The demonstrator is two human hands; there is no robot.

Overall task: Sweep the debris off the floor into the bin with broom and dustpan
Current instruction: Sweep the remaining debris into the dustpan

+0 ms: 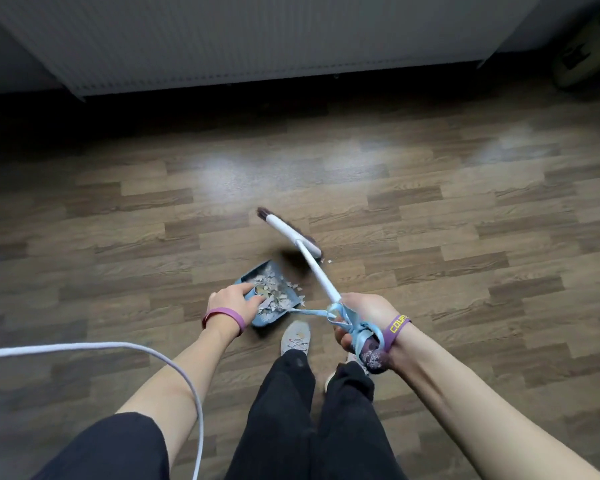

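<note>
A blue dustpan (257,271) rests on the wooden floor just ahead of my feet, holding a heap of pale paper scraps (272,289). My left hand (231,301) grips the dustpan's near end. My right hand (359,317) is closed on the white broom handle (317,271), where a light-blue ribbon is tied. The broom head (288,232) with dark bristles sits on the floor beyond and to the right of the dustpan's mouth. A few small scraps (326,260) lie by the broom head and at the dustpan's lip.
A white radiator (257,39) lines the far wall. A pale green bin (582,60) stands in the dim far right corner. A white cable (118,348) loops across the lower left. My shoes (296,337) and dark trousers are directly below the dustpan.
</note>
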